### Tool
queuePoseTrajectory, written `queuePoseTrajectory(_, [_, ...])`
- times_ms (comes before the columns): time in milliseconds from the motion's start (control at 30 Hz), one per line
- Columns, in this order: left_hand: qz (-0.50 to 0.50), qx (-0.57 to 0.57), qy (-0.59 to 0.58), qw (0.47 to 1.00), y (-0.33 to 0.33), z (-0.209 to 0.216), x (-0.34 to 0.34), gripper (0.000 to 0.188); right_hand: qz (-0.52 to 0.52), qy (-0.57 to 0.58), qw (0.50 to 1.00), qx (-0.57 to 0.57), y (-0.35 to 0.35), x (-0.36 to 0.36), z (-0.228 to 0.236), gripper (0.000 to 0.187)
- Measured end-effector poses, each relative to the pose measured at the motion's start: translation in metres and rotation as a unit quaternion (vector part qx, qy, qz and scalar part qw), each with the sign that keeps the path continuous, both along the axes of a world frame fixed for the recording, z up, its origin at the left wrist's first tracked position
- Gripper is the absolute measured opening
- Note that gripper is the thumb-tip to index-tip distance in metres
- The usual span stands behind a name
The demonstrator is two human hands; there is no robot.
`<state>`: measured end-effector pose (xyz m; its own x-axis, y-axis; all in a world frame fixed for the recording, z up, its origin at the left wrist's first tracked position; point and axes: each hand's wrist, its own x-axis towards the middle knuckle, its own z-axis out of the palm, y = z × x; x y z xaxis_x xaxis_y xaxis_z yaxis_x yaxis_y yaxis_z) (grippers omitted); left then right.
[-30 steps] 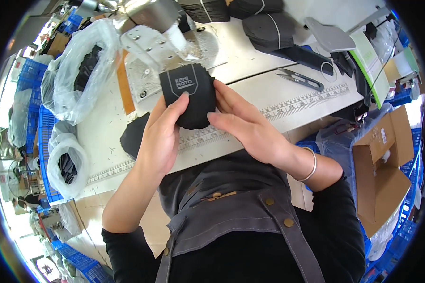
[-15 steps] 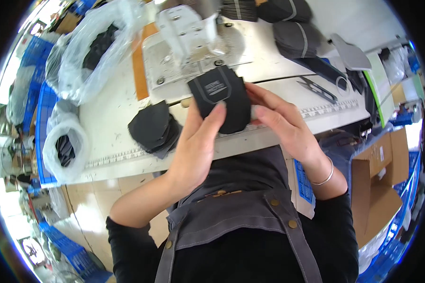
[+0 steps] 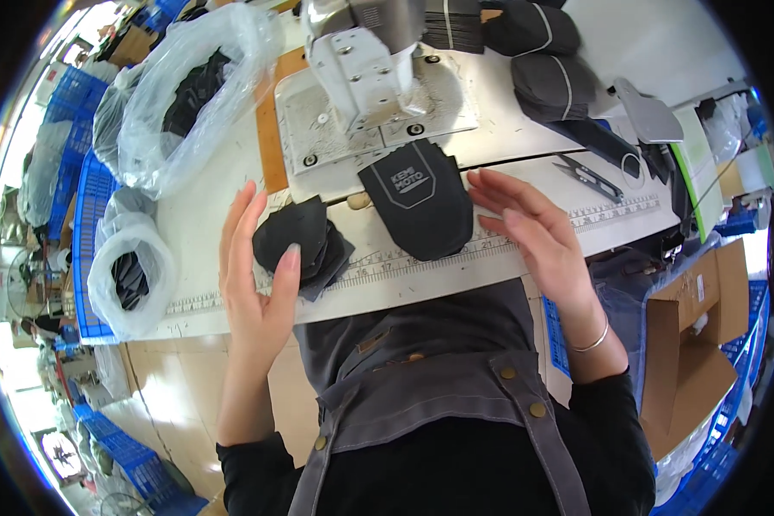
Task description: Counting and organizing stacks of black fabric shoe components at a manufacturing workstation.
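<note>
A stack of black fabric pieces (image 3: 421, 206), its top piece bearing a pale print and a stitched outline, lies on the white table in front of the sewing machine (image 3: 361, 82). Just right of that stack is my right hand (image 3: 533, 228), fingers apart and holding nothing. To the left, a looser pile of dark fabric pieces (image 3: 297, 241) rests near the table's front edge. My left hand (image 3: 261, 271) is open beside this pile, its thumb over or against the pile's near side; contact is hard to tell.
Thread snips (image 3: 589, 178) lie on the right, beyond a ruler strip (image 3: 568, 225) along the front edge. Tied bundles of dark pieces (image 3: 555, 88) sit at the back right. Plastic bags with black pieces (image 3: 193, 103) stand at the left. A cardboard box (image 3: 692, 344) is at lower right.
The printed stack, held in both hands before, now lies on the table. My left hand has let go and moved left to the looser pile; my right hand has drawn slightly away.
</note>
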<state>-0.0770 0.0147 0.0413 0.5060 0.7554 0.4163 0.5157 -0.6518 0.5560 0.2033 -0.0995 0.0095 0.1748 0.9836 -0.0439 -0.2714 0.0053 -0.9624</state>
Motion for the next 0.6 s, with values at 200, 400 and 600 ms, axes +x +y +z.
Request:
queuePoseTrajectory(200, [-0.113, -0.406, -0.34, 0.841, -0.036, 0.0, 0.055, 0.073, 0.01, -0.033, 0.999, 0.019, 0.004, -0.02, 0.004, 0.045])
queuePoseTrajectory(400, [-0.064, -0.332, -0.332, 0.881, -0.021, -0.017, 0.076, 0.071, 0.115, -0.001, 0.993, 0.013, 0.012, -0.039, -0.002, 0.05])
queuePoseTrajectory(600, [-0.033, -0.197, -0.279, 0.939, -0.017, -0.025, 0.062, 0.072, 0.172, -0.046, 0.984, -0.003, 0.021, -0.023, 0.01, 0.05])
